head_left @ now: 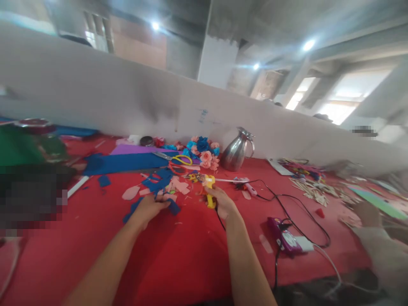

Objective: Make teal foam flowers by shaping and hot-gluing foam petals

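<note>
In front of the jug [236, 152], the right hand [225, 203] grips a glue gun [210, 191]; farther left of it, the left hand [150, 210] touches scraps [159, 180], its finger hold unclear.

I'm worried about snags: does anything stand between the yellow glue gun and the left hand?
Nothing upright shows between the glue gun and the left hand; only low scraps lie there: a blue scrap beside that hand and pink scraps.

Red-covered table [181, 263], pale partition [127, 91] behind it, part-white column [218, 59], bright ceiling lights [155, 26], glaring windows [360, 85] at right
</note>
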Demonstrator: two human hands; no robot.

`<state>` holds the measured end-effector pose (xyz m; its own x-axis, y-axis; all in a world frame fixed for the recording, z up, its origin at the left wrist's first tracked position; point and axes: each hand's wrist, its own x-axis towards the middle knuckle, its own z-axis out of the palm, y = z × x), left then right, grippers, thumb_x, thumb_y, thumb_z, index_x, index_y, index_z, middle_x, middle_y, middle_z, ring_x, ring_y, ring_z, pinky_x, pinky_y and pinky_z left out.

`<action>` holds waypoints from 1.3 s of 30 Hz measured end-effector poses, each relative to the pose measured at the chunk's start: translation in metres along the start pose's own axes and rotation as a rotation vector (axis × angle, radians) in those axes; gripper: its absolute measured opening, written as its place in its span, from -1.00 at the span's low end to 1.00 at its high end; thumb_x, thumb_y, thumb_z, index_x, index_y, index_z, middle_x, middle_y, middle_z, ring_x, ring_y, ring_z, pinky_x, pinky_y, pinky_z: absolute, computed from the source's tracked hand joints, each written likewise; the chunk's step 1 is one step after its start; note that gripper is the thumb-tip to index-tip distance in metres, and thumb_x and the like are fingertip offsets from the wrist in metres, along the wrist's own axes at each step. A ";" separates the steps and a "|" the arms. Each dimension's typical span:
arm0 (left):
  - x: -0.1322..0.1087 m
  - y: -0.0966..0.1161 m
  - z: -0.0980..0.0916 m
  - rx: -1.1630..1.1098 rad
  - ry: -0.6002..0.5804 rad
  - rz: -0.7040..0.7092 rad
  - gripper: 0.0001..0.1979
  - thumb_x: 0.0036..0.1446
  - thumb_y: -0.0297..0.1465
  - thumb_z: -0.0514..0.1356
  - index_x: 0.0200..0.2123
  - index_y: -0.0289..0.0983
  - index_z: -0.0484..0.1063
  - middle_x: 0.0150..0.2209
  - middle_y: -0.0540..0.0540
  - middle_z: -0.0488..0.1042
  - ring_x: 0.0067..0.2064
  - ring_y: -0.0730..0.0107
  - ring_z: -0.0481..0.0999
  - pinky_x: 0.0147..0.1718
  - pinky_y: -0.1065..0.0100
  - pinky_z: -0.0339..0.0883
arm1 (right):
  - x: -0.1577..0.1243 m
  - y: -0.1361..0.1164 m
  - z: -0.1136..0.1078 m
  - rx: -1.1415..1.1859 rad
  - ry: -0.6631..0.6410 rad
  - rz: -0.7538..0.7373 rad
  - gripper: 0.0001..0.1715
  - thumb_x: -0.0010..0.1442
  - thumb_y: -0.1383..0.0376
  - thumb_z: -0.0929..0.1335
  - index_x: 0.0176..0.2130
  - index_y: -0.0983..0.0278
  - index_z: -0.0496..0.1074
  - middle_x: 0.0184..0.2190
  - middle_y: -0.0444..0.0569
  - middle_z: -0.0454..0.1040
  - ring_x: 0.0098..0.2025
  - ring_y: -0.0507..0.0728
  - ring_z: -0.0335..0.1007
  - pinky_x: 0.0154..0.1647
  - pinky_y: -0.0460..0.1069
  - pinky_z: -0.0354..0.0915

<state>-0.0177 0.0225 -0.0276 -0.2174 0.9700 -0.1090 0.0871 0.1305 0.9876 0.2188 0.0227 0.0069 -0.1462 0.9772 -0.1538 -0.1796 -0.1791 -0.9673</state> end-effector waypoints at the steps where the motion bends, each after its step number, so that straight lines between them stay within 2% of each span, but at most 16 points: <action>1: 0.001 -0.001 -0.002 0.037 -0.010 -0.022 -0.75 -0.53 -0.36 0.40 -0.72 -0.27 0.39 -0.67 0.03 0.39 -0.55 0.39 0.34 -0.52 0.40 0.19 | -0.001 0.001 0.000 -0.023 0.028 -0.016 -0.58 -0.13 0.12 0.44 -0.30 0.26 0.31 -0.47 -0.09 0.51 -0.58 0.01 0.38 -0.59 -0.15 0.21; 5: 0.005 -0.004 -0.011 0.021 0.064 -0.044 -0.71 -0.54 -0.42 0.38 -0.76 -0.25 0.28 -0.71 0.08 0.31 -0.55 0.42 0.31 -0.53 0.41 0.15 | 0.000 0.009 -0.004 -0.255 0.117 -0.081 -0.57 -0.21 0.11 0.48 -0.40 0.28 0.31 -0.59 -0.17 0.42 -0.64 -0.03 0.26 -0.65 -0.15 0.13; 8: 0.007 -0.009 -0.012 0.009 -0.022 -0.042 -0.70 -0.53 -0.45 0.38 -0.76 -0.25 0.25 -0.72 0.10 0.27 -0.55 0.41 0.32 -0.53 0.40 0.15 | 0.000 0.013 -0.007 -0.485 0.196 -0.115 -0.62 -0.17 0.11 0.45 -0.42 0.30 0.33 -0.66 -0.19 0.34 -0.66 -0.01 0.22 -0.67 -0.13 0.08; 11: 0.009 -0.014 -0.010 0.041 -0.059 -0.007 -0.73 -0.50 -0.49 0.36 -0.76 -0.24 0.26 -0.70 0.09 0.30 -0.54 0.41 0.33 -0.51 0.40 0.16 | -0.002 0.012 -0.005 -0.602 0.245 -0.225 -0.65 -0.08 0.15 0.37 -0.29 0.31 0.38 -0.55 -0.10 0.44 -0.65 -0.01 0.18 -0.65 -0.10 0.14; 13: 0.010 -0.016 -0.008 0.075 -0.040 0.013 -0.72 -0.49 -0.52 0.34 -0.77 -0.24 0.24 -0.69 0.09 0.31 -0.54 0.40 0.34 -0.51 0.40 0.17 | -0.006 0.009 -0.001 -0.598 0.192 -0.288 -0.63 -0.04 0.16 0.34 -0.21 0.30 0.38 -0.40 -0.03 0.50 -0.64 -0.02 0.17 -0.64 -0.08 0.18; 15: 0.011 -0.017 -0.008 0.102 -0.015 0.020 -0.72 -0.49 -0.54 0.34 -0.78 -0.23 0.23 -0.70 0.09 0.31 -0.53 0.38 0.35 -0.51 0.39 0.18 | -0.010 0.006 0.002 -0.592 0.104 -0.289 -0.61 -0.04 0.16 0.35 -0.19 0.28 0.37 -0.34 -0.01 0.51 -0.61 -0.01 0.19 -0.63 -0.08 0.21; 19: 0.012 -0.017 -0.008 0.129 -0.011 0.015 -0.74 -0.46 -0.56 0.33 -0.77 -0.23 0.26 -0.69 0.06 0.34 -0.48 0.32 0.41 -0.48 0.38 0.20 | -0.018 0.008 0.003 -0.714 0.001 -0.162 -0.68 -0.03 0.09 0.38 -0.33 0.27 0.42 -0.54 -0.11 0.46 -0.63 -0.01 0.18 -0.64 -0.10 0.17; 23: 0.011 -0.016 -0.008 0.172 -0.026 0.016 -0.79 -0.45 -0.55 0.32 -0.74 -0.23 0.33 -0.65 0.04 0.39 -0.46 0.29 0.42 -0.45 0.37 0.23 | -0.025 0.011 0.003 -0.840 -0.075 -0.050 -0.58 0.05 -0.01 0.32 -0.49 0.29 0.43 -0.75 -0.18 0.27 -0.71 -0.02 0.10 -0.69 -0.11 0.04; 27: 0.008 -0.015 -0.007 0.224 -0.009 0.022 -0.81 -0.44 -0.55 0.33 -0.75 -0.24 0.36 -0.66 0.03 0.40 -0.49 0.32 0.40 -0.45 0.37 0.21 | -0.027 0.011 0.010 -0.844 -0.165 -0.097 -0.56 0.08 -0.02 0.29 -0.54 0.27 0.35 -0.75 -0.19 0.26 -0.71 -0.02 0.12 -0.66 -0.11 0.07; 32: 0.004 -0.011 -0.007 0.244 0.000 -0.001 -0.83 -0.42 -0.53 0.34 -0.72 -0.23 0.39 -0.65 0.04 0.41 -0.49 0.34 0.39 -0.46 0.39 0.18 | -0.025 0.017 0.018 -0.906 -0.158 -0.102 -0.55 0.10 -0.03 0.28 -0.56 0.25 0.29 -0.72 -0.18 0.28 -0.68 -0.01 0.17 -0.64 -0.11 0.08; 39: 0.005 -0.014 -0.008 0.300 -0.027 0.058 -0.87 -0.38 -0.51 0.34 -0.67 -0.25 0.43 -0.61 0.01 0.44 -0.50 0.35 0.38 -0.45 0.38 0.17 | -0.021 0.023 0.017 -1.000 -0.135 -0.117 -0.55 0.10 -0.03 0.28 -0.59 0.24 0.29 -0.73 -0.19 0.23 -0.65 0.00 0.15 -0.62 -0.11 0.03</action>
<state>-0.0273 0.0245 -0.0407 -0.1786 0.9820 -0.0606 0.3824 0.1260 0.9154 0.2014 -0.0042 -0.0090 -0.2995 0.9505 -0.0828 0.6875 0.1549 -0.7094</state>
